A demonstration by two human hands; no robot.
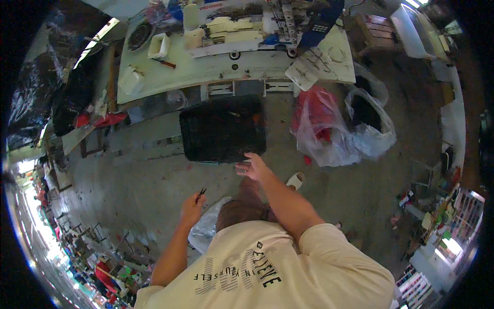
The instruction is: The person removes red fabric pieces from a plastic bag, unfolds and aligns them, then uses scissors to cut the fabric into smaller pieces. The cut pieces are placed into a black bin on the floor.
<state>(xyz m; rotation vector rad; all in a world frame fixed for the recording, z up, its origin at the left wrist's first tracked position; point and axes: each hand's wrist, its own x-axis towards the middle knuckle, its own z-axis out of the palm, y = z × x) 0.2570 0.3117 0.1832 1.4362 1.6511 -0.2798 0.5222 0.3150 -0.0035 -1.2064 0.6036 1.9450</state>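
My left hand [192, 210] is closed around a small black scissors-like tool [201, 194], its two thin prongs pointing up past the fingers. Just off the near right edge of a black plastic crate [206, 131], my right hand [250, 168] reaches forward with its fingers apart and nothing in it. Whether a fingertip touches the crate's rim I cannot tell. The crate stands on the floor in front of me, with a few small scraps inside. Beside my left forearm, a clear plastic bag [206, 229] sits against my leg.
A white worktable [180, 77] carrying a sewing machine [231, 31] spans the far side. On it are a white tub [159, 46] and a brush-like tool [165, 64]. Clear plastic bags with red cloth [315, 110] and black cloth [366, 113] stand right of the crate.
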